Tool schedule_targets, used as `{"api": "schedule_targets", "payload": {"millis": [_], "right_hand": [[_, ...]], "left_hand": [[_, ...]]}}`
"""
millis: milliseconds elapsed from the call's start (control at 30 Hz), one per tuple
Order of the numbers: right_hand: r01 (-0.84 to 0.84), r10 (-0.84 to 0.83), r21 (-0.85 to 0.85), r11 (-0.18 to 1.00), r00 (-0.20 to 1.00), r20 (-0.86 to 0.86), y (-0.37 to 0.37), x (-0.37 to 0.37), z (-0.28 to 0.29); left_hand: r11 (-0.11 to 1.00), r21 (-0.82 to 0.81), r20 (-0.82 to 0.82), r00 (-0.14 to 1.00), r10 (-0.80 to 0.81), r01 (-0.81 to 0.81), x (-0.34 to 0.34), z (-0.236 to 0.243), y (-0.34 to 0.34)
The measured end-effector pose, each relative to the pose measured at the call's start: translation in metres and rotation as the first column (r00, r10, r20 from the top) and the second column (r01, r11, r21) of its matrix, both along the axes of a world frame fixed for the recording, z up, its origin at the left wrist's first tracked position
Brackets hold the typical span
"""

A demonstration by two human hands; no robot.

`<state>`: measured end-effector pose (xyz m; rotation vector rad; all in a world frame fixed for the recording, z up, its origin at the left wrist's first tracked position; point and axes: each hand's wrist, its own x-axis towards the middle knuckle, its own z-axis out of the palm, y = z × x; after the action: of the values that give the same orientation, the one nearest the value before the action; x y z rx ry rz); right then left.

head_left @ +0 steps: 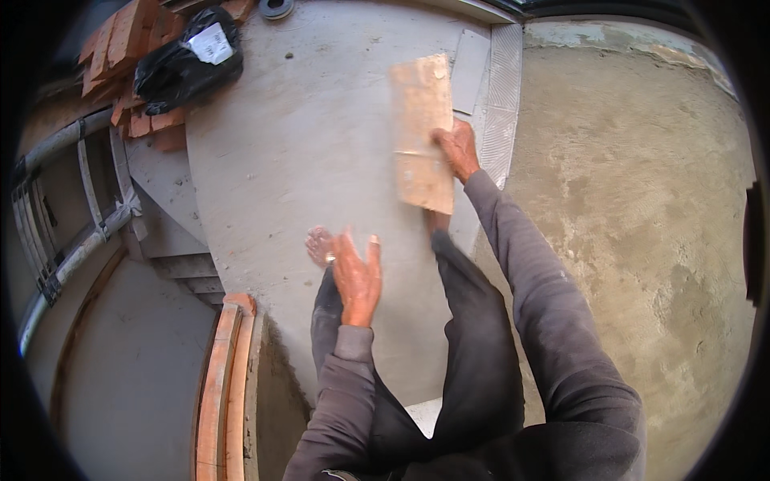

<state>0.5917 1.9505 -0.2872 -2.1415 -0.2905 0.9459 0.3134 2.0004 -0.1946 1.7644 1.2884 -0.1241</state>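
Note:
My right hand (457, 152) grips the right edge of a tan, oblong piece of cardboard (421, 96). A crease runs across it, and its surface is marked and worn. The cardboard is held up over the grey floor (305, 136), its lower end in front of my right foot. My left hand (357, 276) is in the air above my left foot, fingers stretched and thumb apart, with nothing in it. Both hands are slightly blurred. Beyond the cardboard, a thin grey slab (471, 70) lies beside a strip of ridged tile (504, 96) along the wall's foot.
A rough plastered wall (626, 200) rises on the right. At the far left are stacked red bricks (116, 48) and a black plastic bag (188, 68). Steps (188, 264), a metal railing (72, 256) and a wooden-edged ledge (224, 385) border the left side.

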Motion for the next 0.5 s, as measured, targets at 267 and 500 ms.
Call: {"api": "schedule_targets", "payload": {"millis": [267, 500], "right_hand": [[0.142, 0.108, 0.236, 0.961, 0.594, -0.797, 0.046, -0.046, 0.003], [0.012, 0.156, 0.195, 0.981, 0.551, -0.82, 0.029, -0.031, -0.012]], "left_hand": [[0.683, -0.523, 0.04, 0.785, 0.618, -0.511, 0.019, -0.015, 0.053], [0.516, -0.67, 0.037, 0.67, 0.742, -0.534, 0.023, -0.003, 0.026]]}}
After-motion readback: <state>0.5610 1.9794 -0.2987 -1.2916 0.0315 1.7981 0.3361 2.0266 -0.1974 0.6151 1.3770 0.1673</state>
